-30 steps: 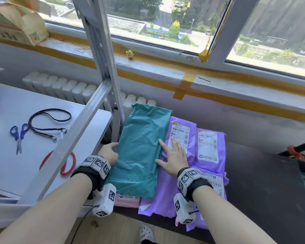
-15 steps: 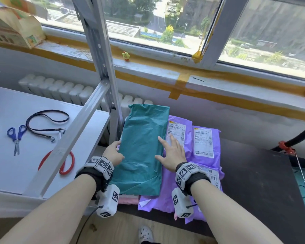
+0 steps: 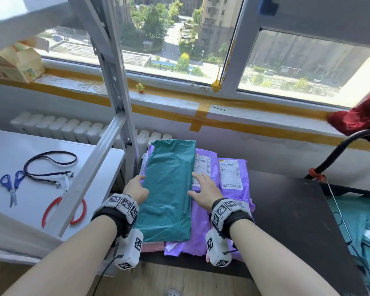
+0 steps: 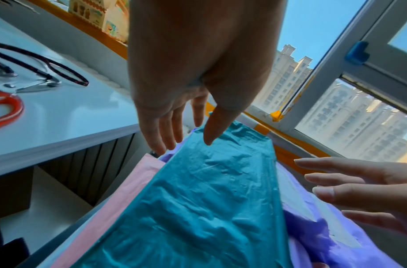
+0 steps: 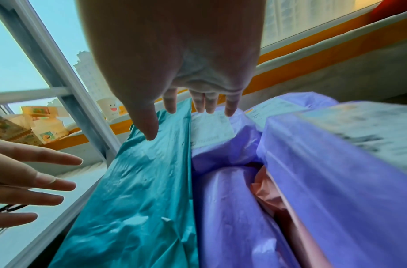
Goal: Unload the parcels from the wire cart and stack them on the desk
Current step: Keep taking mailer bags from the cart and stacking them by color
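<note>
Teal parcel [image 3: 169, 189] atop purple parcels [image 3: 229, 178] and a pink parcel [image 4: 128, 183] on the dark desk [image 3: 286, 210]. Flanked by left hand [image 3: 136, 190] at its left edge and right hand [image 3: 203, 191] at its right edge. Both with fingers straight and spread, gripping nothing. Long axis directed away toward the window sill [image 3: 179, 101].

Your head camera looked forward and down over both forearms toward the window. Each wrist camera sat close behind its own palm, facing along the fingers; both shared the teal parcel [image 4: 197, 199] lying just beneath the fingertips.
</note>
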A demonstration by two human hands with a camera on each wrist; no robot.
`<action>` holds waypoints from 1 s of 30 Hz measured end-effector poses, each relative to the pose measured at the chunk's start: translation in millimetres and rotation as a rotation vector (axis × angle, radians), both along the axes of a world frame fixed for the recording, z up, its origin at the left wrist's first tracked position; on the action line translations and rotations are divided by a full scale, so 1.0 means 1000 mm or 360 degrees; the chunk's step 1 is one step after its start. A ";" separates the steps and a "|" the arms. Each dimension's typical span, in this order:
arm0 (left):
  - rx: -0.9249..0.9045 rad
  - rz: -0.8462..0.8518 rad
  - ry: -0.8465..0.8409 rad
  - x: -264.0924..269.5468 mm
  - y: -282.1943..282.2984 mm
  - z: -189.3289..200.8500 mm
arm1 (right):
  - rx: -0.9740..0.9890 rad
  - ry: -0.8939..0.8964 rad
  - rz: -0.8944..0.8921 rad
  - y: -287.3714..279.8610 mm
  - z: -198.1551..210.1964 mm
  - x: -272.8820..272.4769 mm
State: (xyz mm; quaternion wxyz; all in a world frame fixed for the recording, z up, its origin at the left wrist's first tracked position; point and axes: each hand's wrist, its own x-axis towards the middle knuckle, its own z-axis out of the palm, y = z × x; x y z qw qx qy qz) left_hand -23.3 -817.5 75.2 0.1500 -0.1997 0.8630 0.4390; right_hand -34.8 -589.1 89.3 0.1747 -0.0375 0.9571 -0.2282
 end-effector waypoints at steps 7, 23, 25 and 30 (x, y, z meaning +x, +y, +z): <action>0.0076 -0.0296 0.0152 0.025 0.066 0.036 | -0.0187 0.0153 -0.0326 0.048 0.036 0.063; -0.0001 -0.1371 0.0206 0.137 0.378 0.073 | -0.0226 0.0139 -0.1372 0.297 0.052 0.283; -0.0012 -0.1487 0.0216 0.154 0.427 0.072 | -0.0234 0.0149 -0.1459 0.337 0.048 0.305; -0.0001 -0.1622 0.0197 0.189 0.553 0.065 | -0.0250 0.0085 -0.1560 0.444 0.033 0.344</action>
